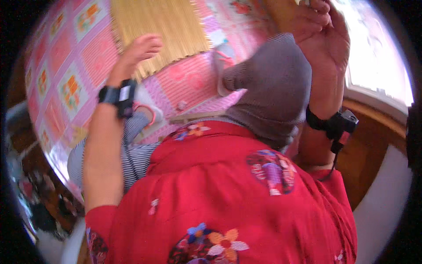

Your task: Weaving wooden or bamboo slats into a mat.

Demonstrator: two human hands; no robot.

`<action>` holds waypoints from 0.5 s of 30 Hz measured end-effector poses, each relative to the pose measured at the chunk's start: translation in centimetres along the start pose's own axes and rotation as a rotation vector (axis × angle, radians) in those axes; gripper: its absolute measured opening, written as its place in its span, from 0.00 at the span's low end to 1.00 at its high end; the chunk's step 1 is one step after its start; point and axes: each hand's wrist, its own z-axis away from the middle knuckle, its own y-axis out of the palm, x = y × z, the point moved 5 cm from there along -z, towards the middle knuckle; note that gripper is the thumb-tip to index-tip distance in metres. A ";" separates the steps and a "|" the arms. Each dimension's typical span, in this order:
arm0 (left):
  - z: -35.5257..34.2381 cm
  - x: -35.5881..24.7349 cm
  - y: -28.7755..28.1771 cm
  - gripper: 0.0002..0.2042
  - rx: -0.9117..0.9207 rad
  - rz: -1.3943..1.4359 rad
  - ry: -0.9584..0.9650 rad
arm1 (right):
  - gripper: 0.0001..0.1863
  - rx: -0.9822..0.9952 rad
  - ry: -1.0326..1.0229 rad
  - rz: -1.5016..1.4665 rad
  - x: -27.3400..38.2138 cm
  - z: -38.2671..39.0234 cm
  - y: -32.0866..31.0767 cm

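My left hand [141, 47] is raised at upper left over a yellow slatted mat [160, 22], its fingers loosely bent and apart, with nothing visible in them. My right hand [321, 42] is up at the top right beside a bright window [373, 55]; its fingers curl round something small and pale at the frame's edge that I cannot make out. Black devices with cords are strapped on both wrists.
Pink patterned floor covering [57, 57] lies under the mat. My legs in striped grey trousers [268, 79] and pink-strapped footwear [153, 115] are below my hands. A wooden panel [365, 163] stands at right; dark clutter [44, 193] sits at lower left.
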 end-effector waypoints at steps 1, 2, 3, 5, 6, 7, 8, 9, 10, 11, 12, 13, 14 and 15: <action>-0.2 -1.5 0.2 0.20 0.006 -0.030 -0.049 | 0.04 -0.027 -0.056 0.030 1.8 2.0 0.1; 1.6 -1.6 -1.8 0.20 -0.062 -0.067 -0.117 | 0.04 -0.015 -0.065 0.044 1.9 2.4 -0.9; 0.6 -2.8 -0.9 0.20 -0.035 -0.063 -0.117 | 0.04 -0.056 -0.146 0.112 4.0 5.5 -0.6; 2.7 -3.1 -2.8 0.20 -0.086 -0.104 -0.152 | 0.04 -0.088 -0.227 0.159 5.1 9.0 -3.6; 3.4 -2.6 -2.1 0.20 -0.088 -0.120 -0.158 | 0.04 -0.129 -0.267 0.195 6.1 11.9 -5.5; 3.5 -2.3 -2.4 0.19 -0.108 -0.117 -0.181 | 0.04 -0.159 -0.317 0.235 7.1 14.3 -6.9; 3.9 -2.1 -2.8 0.19 -0.141 -0.117 -0.210 | 0.05 -0.247 -0.343 0.227 7.9 16.7 -9.4; 3.8 -2.0 -2.0 0.19 -0.093 -0.115 -0.240 | 0.06 -0.350 -0.370 0.214 8.1 19.8 -12.1; 4.2 -1.9 -1.7 0.19 -0.073 -0.112 -0.271 | 0.07 -0.484 -0.407 0.190 7.9 22.6 -14.9; 4.3 -1.6 -1.6 0.19 -0.062 -0.120 -0.272 | 0.07 -0.610 -0.437 0.165 7.8 25.1 -17.7; 3.5 -2.0 -4.7 0.19 -0.060 -0.136 -0.296 | 0.07 -0.647 -0.458 0.077 5.4 24.6 -21.0; 3.1 -1.5 -5.0 0.20 -0.044 -0.116 -0.336 | 0.07 -0.713 -0.459 0.013 4.2 26.3 -23.3; 3.3 -1.3 -5.1 0.20 -0.036 -0.126 -0.342 | 0.07 -0.747 -0.450 -0.028 2.3 27.8 -25.6; 3.5 -1.3 -5.2 0.20 -0.064 -0.157 -0.343 | 0.07 -0.777 -0.440 -0.070 0.3 28.8 -27.8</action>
